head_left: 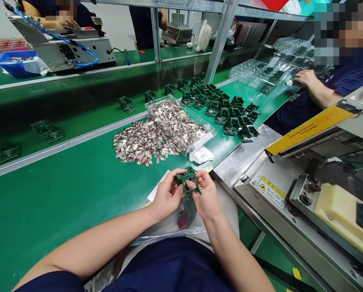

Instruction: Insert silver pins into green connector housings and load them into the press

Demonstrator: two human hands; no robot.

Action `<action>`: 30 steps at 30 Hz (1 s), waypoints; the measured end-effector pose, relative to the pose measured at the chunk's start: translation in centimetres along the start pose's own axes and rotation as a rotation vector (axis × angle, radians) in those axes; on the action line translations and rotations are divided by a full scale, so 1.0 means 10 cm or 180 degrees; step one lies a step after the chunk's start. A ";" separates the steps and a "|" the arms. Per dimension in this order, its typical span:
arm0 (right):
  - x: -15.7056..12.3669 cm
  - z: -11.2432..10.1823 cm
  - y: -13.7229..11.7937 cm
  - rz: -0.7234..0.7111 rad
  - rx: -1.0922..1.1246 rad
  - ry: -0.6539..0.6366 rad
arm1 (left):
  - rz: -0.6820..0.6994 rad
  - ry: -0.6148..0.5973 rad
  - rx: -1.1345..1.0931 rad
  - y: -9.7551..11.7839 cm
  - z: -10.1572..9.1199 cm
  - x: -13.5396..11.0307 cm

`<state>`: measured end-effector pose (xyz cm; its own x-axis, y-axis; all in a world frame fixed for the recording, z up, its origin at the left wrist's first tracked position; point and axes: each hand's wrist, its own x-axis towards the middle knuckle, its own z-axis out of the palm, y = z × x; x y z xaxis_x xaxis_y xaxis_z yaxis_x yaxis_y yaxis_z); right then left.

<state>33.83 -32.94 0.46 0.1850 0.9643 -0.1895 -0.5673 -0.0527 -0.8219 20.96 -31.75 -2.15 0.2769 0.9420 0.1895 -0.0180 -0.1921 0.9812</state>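
Between both my hands I hold a dark green plastic frame (188, 175) with cut-out openings, just above the table's front edge. My left hand (167, 195) pinches its left side between thumb and fingers. On its right side my right hand (206, 194) grips it, the thumb pressed to the frame. Beyond my hands lies a pile of small silver metal pieces (135, 142). A clear plastic tray (210, 136) full of the same pieces stands in that pile. Many similar green frames (230, 109) are heaped behind and to the right.
A crumpled white paper (201, 155) lies by the tray. To my right stands a press machine (279, 170) with a warning label. A co-worker's hand (306, 78) is at the far right, near clear plastic trays (254, 73). A metal post (221, 40) rises behind the frames.
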 end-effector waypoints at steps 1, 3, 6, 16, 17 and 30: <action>0.00 -0.03 -0.01 -0.0005 -0.0033 -0.0073 | -0.0025 -0.0006 -0.0039 0.00 0.00 0.00; -0.02 -0.13 -0.05 -0.0091 -0.0260 -0.0296 | -0.0104 -0.0017 -0.0107 0.01 0.00 0.01; -0.12 -0.32 -0.18 -0.0580 -0.1142 -0.0711 | -0.0243 -0.0140 -0.0117 0.09 0.02 0.02; -1.16 -1.35 -1.21 -0.2568 -0.2548 0.0480 | 0.0056 -0.2759 -0.0010 0.88 0.86 0.41; -1.32 -1.52 -1.33 -0.2892 -0.2314 0.1120 | 0.0299 -0.2848 0.0054 0.96 1.07 0.50; -1.78 -2.45 -2.16 -0.2955 -0.2267 0.3232 | 0.0498 -0.2709 -0.0571 1.23 2.95 0.98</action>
<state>62.51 -55.33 8.42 0.8589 0.1672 0.4840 0.4827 0.0512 -0.8743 51.77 -32.98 10.71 0.8788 0.3703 0.3011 -0.2464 -0.1882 0.9507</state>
